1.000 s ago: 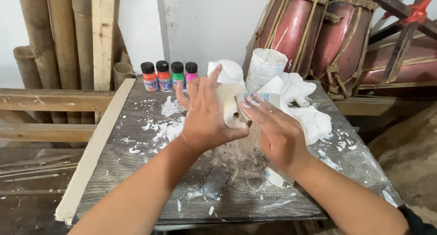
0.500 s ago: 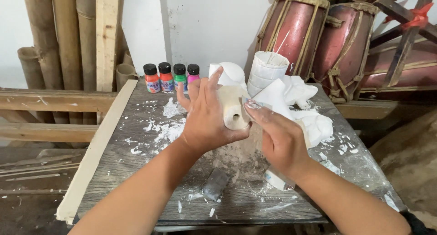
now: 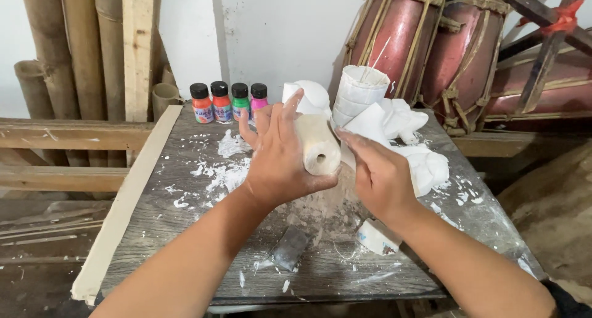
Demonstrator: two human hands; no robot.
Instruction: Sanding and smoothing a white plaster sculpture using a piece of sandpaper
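Note:
My left hand [image 3: 280,154] grips a pale wooden cylinder [image 3: 319,146] with a round hole in its near end, held above the grey table [image 3: 185,232]. My right hand [image 3: 377,173] presses a white sheet [image 3: 365,126], seemingly sandpaper, against the cylinder's right side. Fine pale dust [image 3: 320,210] lies on the table beneath the hands.
Several small paint bottles [image 3: 228,102] stand at the table's back edge. White carved or plaster pieces [image 3: 419,158] and a stack of white cups [image 3: 357,93] sit behind my right hand. A grey block [image 3: 288,248] and a white scrap [image 3: 377,238] lie near me. Red drums [image 3: 425,53] stand behind, bamboo poles [image 3: 68,59] at left.
Both hands have shifted slightly with the cylinder; the right hand has slid along its side, and the cylinder's holed end now faces me more.

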